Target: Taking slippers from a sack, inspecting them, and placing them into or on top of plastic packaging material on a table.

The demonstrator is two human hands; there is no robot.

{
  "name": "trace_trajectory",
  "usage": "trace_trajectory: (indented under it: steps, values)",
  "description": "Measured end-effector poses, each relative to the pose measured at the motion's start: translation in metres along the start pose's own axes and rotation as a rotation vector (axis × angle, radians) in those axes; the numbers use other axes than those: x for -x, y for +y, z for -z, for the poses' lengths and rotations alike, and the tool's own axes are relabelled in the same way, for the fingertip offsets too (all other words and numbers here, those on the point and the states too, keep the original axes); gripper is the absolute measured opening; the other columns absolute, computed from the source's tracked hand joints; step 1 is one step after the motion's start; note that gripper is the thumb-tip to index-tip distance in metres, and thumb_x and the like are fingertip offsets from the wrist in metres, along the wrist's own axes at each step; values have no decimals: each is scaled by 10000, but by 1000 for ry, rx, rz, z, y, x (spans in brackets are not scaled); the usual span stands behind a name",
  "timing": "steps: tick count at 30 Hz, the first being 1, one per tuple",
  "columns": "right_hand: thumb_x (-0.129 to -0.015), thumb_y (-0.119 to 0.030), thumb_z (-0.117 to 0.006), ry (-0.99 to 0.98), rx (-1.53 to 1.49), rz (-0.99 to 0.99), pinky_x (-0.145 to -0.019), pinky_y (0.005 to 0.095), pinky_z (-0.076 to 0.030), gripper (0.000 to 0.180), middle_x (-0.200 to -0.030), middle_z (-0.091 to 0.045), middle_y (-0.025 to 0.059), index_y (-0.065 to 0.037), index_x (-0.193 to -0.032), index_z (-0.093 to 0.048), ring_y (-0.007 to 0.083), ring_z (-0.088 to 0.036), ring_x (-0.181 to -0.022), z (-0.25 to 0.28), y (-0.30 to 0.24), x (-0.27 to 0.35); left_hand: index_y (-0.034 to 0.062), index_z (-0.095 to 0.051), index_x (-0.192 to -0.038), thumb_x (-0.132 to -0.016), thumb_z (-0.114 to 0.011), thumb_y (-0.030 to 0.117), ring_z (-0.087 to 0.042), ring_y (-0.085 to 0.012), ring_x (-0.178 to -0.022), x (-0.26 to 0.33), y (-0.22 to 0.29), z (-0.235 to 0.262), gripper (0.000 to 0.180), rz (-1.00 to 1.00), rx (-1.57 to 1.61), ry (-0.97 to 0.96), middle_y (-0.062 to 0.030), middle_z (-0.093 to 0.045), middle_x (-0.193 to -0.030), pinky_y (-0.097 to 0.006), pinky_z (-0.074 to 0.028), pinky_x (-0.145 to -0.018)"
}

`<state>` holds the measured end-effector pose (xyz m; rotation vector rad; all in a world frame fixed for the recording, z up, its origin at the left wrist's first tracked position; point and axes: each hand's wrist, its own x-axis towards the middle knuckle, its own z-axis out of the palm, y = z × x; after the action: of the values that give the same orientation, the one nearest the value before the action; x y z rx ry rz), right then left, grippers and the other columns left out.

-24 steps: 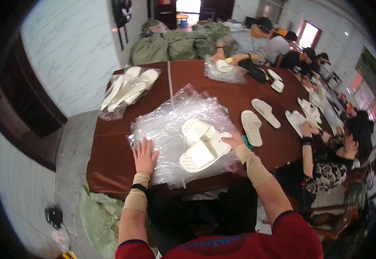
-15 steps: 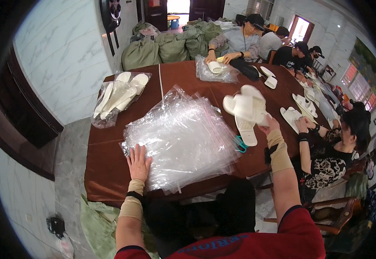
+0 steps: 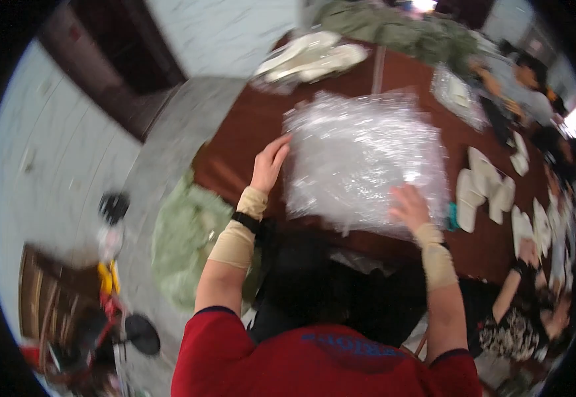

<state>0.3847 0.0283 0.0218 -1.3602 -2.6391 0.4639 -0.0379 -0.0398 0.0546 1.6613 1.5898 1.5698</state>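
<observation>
Clear, shiny plastic bags [image 3: 361, 159], wrinkled and glinting white, lie in a loose flat stack on a brown tabletop [image 3: 235, 152]. The left hand [image 3: 268, 165], fingers loosely extended, meets their left edge; the blurred right hand [image 3: 410, 206] spreads its unclenched fingers over the near-right part. White slippers [image 3: 470, 198] lie to the right.

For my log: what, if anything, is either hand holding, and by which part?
Nothing appears held. The left hand is at the left edge of the clear plastic bags; the right hand, open, is over their lower-right part.
</observation>
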Motion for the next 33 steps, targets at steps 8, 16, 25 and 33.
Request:
trace_trajectory:
  steps: [8, 16, 25, 33]
  values:
    - [-860, -374, -568, -62, 117, -39, -1091, 543, -182, 622, -1515, -224, 92, -303, -1429, -327, 337, -184, -1393, -2, 0, -5, -9, -628, -995, -951, -499, 177, -632, -126, -801, 220, -65, 209, 230, 695, -41, 473, -61, -665, -871, -253, -502, -691]
    - [-865, -280, -536, -56, 90, 114, -1107, 490, -187, 627, -1501, -229, 158, -209, -1445, -307, 390, -187, -1380, -2, 1, -9, 103, -514, -1260, -769, -697, 219, -531, -288, -1153, 381, -146, 142, 536, 820, -701, -36, -91, -567, -1242, -414, -430, -958]
    - [-860, -271, -536, -81, 89, 71, -1110, 489, -179, 635, -1502, -226, 159, -190, -1445, -304, 398, -176, -1381, -2, -3, -6, 139, -560, -1118, -885, -439, 184, -502, -272, -1097, 350, -156, 89, 266, 838, -1130, -349, -68, -552, -1061, -481, -429, -894]
    - [-874, -283, -534, -60, 74, 36, -1104, 501, -173, 623, -1521, -194, 119, -249, -1448, -297, 357, -165, -1395, -7, 6, -5, 95, -561, -1046, -799, -626, 167, -579, -365, -938, 341, -90, 133, 265, 700, -739, -214, -155, -556, -1113, -457, -485, -756]
